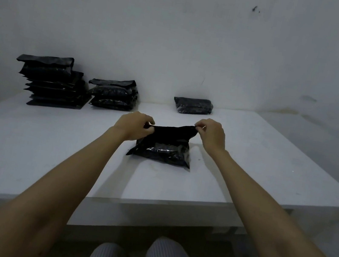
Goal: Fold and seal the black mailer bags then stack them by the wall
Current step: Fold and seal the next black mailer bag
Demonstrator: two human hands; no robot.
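My left hand and right hand pinch the filled glossy black plastic mailer bag's raised flap corners; I should pull evenly before folding.

Black mailer bag mid-table, flap raised; stacks by wall.

We've got both arms stretched fwd, bare to the elbows, forearms angling in toward each other. Our left hand sits palm-down w/ fingers curled, thumb and fingertips pinching the bag flap at its left corner. Our right hand mirrors it, knuckles up, pinching the flap's right corner. Wrists roughly level.
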